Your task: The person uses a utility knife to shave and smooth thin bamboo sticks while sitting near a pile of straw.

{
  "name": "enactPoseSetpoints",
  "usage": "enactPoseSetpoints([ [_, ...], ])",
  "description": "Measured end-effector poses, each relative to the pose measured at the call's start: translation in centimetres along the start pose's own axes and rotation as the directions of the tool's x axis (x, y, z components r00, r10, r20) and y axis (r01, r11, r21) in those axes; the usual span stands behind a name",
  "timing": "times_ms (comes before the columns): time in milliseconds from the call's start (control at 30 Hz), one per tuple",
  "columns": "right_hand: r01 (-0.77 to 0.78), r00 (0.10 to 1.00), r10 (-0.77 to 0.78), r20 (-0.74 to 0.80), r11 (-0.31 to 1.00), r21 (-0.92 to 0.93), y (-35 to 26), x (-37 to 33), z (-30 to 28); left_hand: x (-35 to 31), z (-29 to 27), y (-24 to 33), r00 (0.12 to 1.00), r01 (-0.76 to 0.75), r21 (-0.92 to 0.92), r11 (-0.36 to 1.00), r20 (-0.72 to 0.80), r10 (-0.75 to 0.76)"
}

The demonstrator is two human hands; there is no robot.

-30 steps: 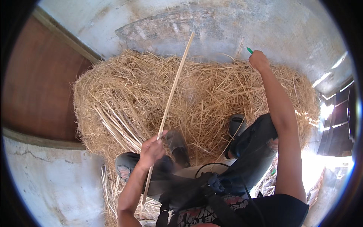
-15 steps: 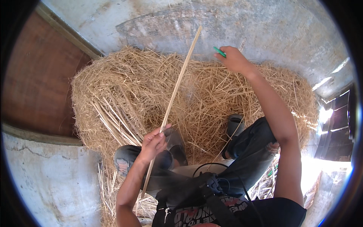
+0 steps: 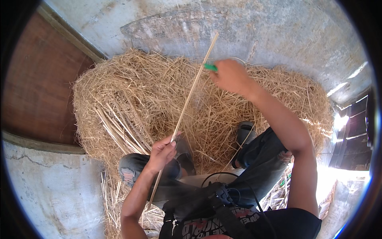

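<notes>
My left hand (image 3: pixel 160 154) is closed around the lower part of a long, pale split-wood strip (image 3: pixel 188 101). The strip slants up and away to the right, its far tip in front of the wall, its lower end down past my left knee. My right hand (image 3: pixel 232 77), slightly blurred, grips a small green tool (image 3: pixel 210 67). That tool's visible end meets the strip's upper part in the picture; whether it touches, and whether it has a blade, I cannot make out.
Loose straw-like shavings (image 3: pixel 159 79) are heaped ahead of my legs. A bundle of pale strips (image 3: pixel 123 129) lies on them at left. Beyond stands a stained grey wall (image 3: pixel 278 36); a brown panel (image 3: pixel 43 79) is at left. My dark shoe (image 3: pixel 245 133) rests among the shavings.
My right hand has swung left and nearer with the green tool, to the strip's upper part. The strip's far tip has shifted slightly right and down; my left hand keeps its hold.
</notes>
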State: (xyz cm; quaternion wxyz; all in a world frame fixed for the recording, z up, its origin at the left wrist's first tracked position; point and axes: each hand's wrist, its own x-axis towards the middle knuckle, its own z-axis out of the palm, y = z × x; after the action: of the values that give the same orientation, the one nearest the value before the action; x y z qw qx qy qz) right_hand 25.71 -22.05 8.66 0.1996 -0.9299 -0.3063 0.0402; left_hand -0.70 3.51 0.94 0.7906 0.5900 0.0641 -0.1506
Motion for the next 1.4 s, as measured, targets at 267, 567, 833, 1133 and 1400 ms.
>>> enactPoseSetpoints([
  [267,0.178,0.970,-0.157,0.184,0.979,-0.102,-6.0,-3.2,5.2,-0.1,0.1,0.2,0.998,-0.022,0.024,0.999,-0.060,0.023],
  [567,-0.092,0.996,0.083,-0.042,0.950,-0.297,2.6,2.6,2.6,-1.2,0.2,0.4,0.998,0.033,0.077,0.996,-0.059,-0.028],
  [833,-0.583,0.801,0.545,-0.247,0.803,-0.119,16.7,2.0,-2.0,-2.3,-0.4,0.5,0.998,-0.057,0.074,0.996,0.012,0.056],
  [1133,-0.232,0.899,0.274,-0.343,0.960,0.158,10.7,1.1,-2.6,-1.1,0.0,0.4,0.997,-0.001,0.004,1.000,0.083,0.000],
  [1400,-0.331,0.927,0.364,-0.093,0.907,0.261,6.8,0.4,-4.8,-1.3,-0.2,0.4,0.993,0.022,-0.037,0.999,0.113,-0.018],
])
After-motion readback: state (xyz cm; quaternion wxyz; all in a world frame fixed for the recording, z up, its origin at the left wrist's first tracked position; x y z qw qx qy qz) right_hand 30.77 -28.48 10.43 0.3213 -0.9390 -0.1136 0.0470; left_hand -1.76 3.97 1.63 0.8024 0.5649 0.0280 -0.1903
